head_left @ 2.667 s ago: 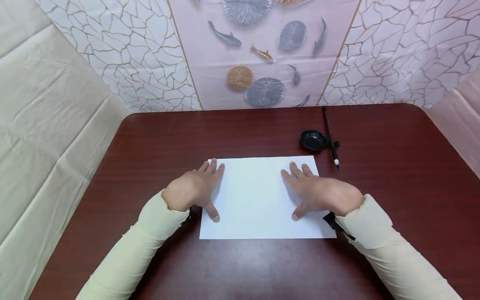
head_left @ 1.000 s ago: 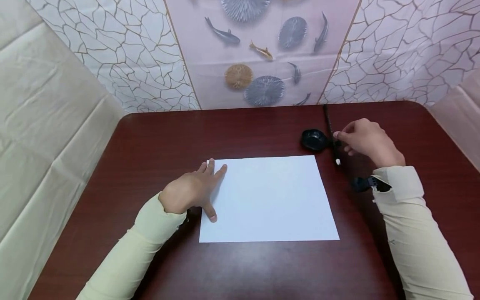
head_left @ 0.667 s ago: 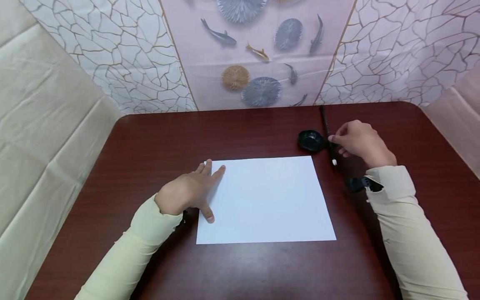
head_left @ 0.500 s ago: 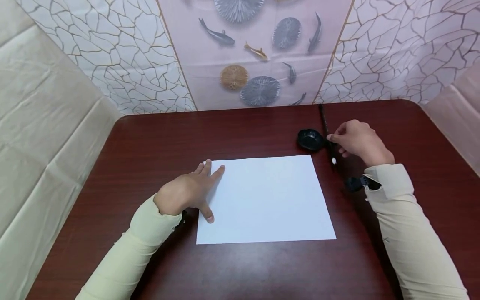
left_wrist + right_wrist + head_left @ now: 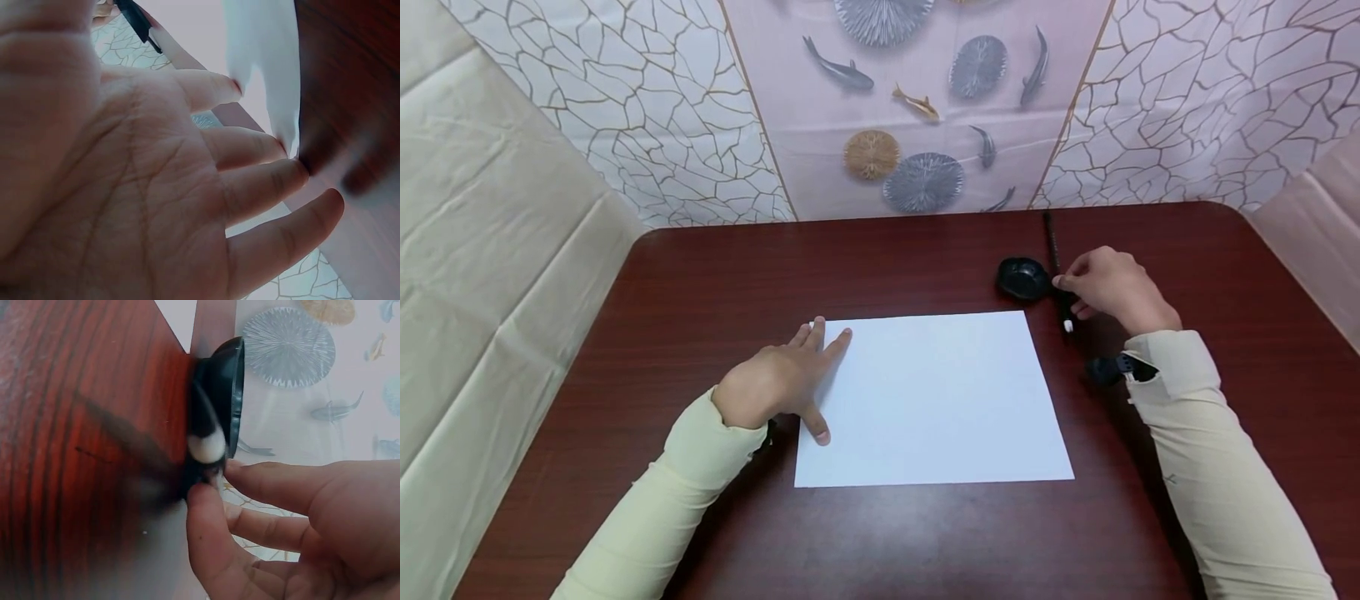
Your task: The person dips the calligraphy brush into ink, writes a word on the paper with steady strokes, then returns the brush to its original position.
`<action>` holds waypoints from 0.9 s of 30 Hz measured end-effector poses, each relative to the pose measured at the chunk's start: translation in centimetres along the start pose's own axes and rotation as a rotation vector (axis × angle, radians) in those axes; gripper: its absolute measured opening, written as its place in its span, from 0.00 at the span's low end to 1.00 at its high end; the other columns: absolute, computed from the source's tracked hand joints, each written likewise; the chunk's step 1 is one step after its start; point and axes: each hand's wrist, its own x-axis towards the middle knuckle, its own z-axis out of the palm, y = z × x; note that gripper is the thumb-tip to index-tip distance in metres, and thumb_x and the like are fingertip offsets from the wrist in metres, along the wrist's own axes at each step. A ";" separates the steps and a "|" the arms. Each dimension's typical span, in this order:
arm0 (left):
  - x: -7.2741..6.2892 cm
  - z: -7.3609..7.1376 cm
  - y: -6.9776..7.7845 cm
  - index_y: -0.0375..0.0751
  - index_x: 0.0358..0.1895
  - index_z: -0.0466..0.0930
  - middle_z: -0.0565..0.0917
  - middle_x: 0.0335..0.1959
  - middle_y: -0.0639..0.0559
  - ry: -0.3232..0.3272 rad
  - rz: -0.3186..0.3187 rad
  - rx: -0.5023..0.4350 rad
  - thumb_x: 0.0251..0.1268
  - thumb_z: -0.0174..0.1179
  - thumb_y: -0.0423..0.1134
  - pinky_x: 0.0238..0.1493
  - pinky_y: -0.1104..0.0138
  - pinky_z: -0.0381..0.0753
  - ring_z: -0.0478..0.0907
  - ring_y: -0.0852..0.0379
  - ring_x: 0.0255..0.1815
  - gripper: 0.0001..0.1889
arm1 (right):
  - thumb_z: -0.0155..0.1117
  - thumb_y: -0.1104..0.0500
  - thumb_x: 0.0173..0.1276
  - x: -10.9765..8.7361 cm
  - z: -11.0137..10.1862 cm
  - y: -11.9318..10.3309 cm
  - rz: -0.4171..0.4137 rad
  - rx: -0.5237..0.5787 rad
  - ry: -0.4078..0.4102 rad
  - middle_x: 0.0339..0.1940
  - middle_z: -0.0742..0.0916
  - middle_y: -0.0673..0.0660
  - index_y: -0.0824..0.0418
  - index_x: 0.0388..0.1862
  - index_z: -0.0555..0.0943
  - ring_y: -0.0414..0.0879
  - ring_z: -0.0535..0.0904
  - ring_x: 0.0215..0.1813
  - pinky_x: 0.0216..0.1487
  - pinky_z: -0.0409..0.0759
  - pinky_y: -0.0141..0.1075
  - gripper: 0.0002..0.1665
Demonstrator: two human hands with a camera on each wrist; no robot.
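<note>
A sheet of white paper (image 5: 936, 400) lies on the dark red-brown table. My left hand (image 5: 775, 379) rests on its left edge, fingers spread and thumb apart; in the left wrist view the fingertips touch down at the paper's edge. Beyond the paper's far right corner is a small black ink dish (image 5: 1023, 278). Just right of it a black writing brush (image 5: 1052, 237) points its white-banded, dark tip toward me. My right hand (image 5: 1116, 287) pinches the brush between thumb and fingers, close above the white band (image 5: 206, 447) in the right wrist view.
The brush lies at the dish's right side, over a small dark part largely hidden by my right fingers. Patterned cloth (image 5: 925, 108) hangs along the table's far edge, and pale cloth (image 5: 497, 250) closes off the left side. A black wrist strap (image 5: 1108, 368) shows at my right cuff.
My right hand has left the paper's right side and gone up and right to the brush, where its fingers have closed in. The left hand stays on the paper.
</note>
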 end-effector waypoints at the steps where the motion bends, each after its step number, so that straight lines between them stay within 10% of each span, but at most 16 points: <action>1: 0.0 0.0 0.0 0.49 0.89 0.36 0.34 0.87 0.33 -0.001 -0.004 0.003 0.41 0.87 0.57 0.74 0.39 0.67 0.36 0.38 0.88 0.77 | 0.61 0.51 0.82 0.1 0.0 0.0 -0.001 -0.003 -0.001 0.32 0.88 0.61 0.74 0.53 0.83 0.45 0.89 0.30 0.49 0.82 0.56 0.24; 27: -0.5 0.1 -0.1 0.49 0.89 0.37 0.34 0.87 0.34 0.005 0.003 -0.020 0.45 0.87 0.53 0.78 0.41 0.62 0.35 0.38 0.88 0.74 | 0.59 0.55 0.82 0.4 -0.1 0.2 0.001 -0.053 0.028 0.39 0.88 0.69 0.77 0.59 0.82 0.50 0.90 0.31 0.53 0.78 0.65 0.24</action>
